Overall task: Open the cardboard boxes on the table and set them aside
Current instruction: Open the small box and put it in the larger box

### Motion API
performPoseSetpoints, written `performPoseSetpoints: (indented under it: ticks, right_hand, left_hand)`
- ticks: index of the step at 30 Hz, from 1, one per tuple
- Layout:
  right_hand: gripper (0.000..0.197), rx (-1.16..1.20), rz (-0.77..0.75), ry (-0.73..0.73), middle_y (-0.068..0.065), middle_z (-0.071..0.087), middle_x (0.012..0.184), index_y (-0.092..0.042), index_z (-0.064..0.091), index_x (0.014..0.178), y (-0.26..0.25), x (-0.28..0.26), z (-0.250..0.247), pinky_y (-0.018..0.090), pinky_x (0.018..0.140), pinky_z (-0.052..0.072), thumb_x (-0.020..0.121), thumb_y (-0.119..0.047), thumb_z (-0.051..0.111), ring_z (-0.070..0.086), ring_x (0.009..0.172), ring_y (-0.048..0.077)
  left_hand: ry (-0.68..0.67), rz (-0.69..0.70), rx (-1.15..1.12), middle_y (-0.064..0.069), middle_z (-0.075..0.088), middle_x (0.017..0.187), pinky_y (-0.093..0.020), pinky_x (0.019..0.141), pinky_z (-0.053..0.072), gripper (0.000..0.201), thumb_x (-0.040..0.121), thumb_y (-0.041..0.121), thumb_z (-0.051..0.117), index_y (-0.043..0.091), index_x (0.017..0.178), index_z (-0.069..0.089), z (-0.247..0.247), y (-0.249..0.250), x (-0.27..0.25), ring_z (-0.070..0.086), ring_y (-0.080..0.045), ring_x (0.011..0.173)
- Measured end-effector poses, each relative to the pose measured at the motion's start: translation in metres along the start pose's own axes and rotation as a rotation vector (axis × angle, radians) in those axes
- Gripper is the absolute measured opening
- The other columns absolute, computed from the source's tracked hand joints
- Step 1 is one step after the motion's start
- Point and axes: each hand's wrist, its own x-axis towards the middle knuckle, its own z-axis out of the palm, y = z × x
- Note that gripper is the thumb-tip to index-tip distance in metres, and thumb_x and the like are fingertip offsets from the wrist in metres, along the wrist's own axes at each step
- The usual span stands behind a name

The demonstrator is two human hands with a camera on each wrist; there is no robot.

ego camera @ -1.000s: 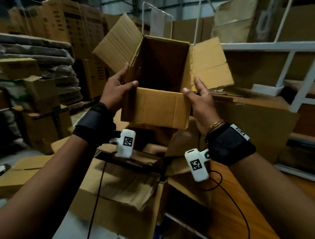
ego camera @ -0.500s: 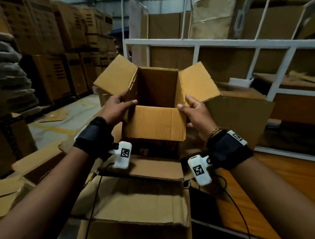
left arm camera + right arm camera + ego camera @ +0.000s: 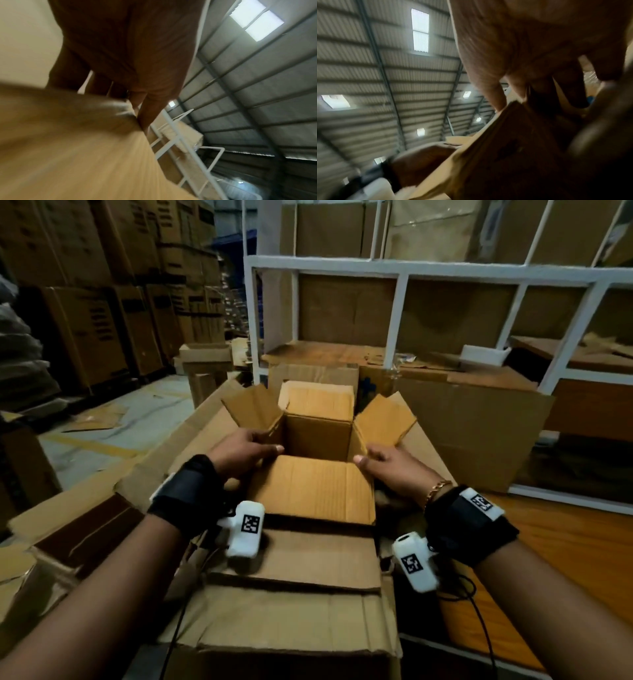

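Observation:
A small brown cardboard box [image 3: 315, 491] stands open at the centre of the head view, its four flaps spread outward. My left hand [image 3: 245, 451] grips its left wall, thumb on the near rim. On the other side my right hand [image 3: 387, 470] holds the right wall under the side flap, thumb at the near corner. The box is low over a larger, crumpled cardboard box [image 3: 291, 611]; whether it touches is hidden. In the left wrist view my left hand [image 3: 137, 94] lies along the blurred box [image 3: 68, 148]. In the right wrist view my right hand [image 3: 522, 54] clasps the box [image 3: 505, 148].
A white metal rack [image 3: 397, 268] backed with cardboard sheets stands right behind the box. Tall stacks of cartons [image 3: 102, 285] fill the left, with concrete floor [image 3: 137, 422] before them. An orange wooden table top [image 3: 548, 559] shows at right. Flattened cardboard [image 3: 78, 525] lies at lower left.
Both hands have kept hold and brought the open box down from chest height to just over the larger box. The view has swung down and to the right.

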Motion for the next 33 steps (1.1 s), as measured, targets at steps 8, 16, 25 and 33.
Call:
performPoseSetpoints:
  ticks: [8,16,25,33]
  right_hand:
    - [0.065,-0.518,0.048,0.01,0.004,0.044,0.15,-0.036,0.029,0.151,0.027,0.01,0.031,0.048,0.116,0.017,0.094,-0.067,0.034,0.034,0.141,0.025]
    - [0.093,-0.452,0.096,0.171,0.008,0.0,0.164,-0.034,0.012,0.154,0.042,-0.006,0.006,0.05,0.117,0.022,0.081,-0.07,0.056,0.015,0.148,0.034]
    - [0.055,-0.605,-0.281,0.339,-0.002,0.018,0.162,-0.036,0.043,0.139,0.006,-0.02,-0.006,0.046,0.118,0.013,0.089,-0.058,0.052,0.011,0.149,0.021]
    - [0.105,-0.779,-0.064,-0.178,0.002,0.0,0.165,-0.038,0.012,0.154,0.026,-0.021,0.018,0.054,0.119,0.001,0.067,-0.096,0.018,-0.003,0.151,0.031]
  left_hand:
    - [-0.104,-0.068,0.219,-0.006,0.045,0.147,-0.024,0.094,0.034,0.073,0.089,0.036,0.066,0.017,0.151,0.031,0.019,-0.028,0.011,0.048,-0.021,0.128]
    - [0.051,-0.058,-0.068,-0.011,0.034,0.151,-0.034,0.081,0.054,0.077,0.086,0.034,0.068,0.023,0.151,0.028,-0.015,-0.017,-0.011,0.052,-0.024,0.113]
    - [-0.019,0.105,0.894,0.005,0.019,0.16,-0.054,0.117,0.015,0.069,0.085,0.066,0.049,0.04,0.146,0.031,-0.029,0.04,-0.051,0.012,-0.024,0.148]
    - [-0.374,-0.154,1.106,0.006,-0.007,0.163,-0.063,0.116,-0.005,0.105,0.059,0.093,0.044,0.051,0.149,0.011,0.002,-0.013,-0.036,-0.013,-0.03,0.149]
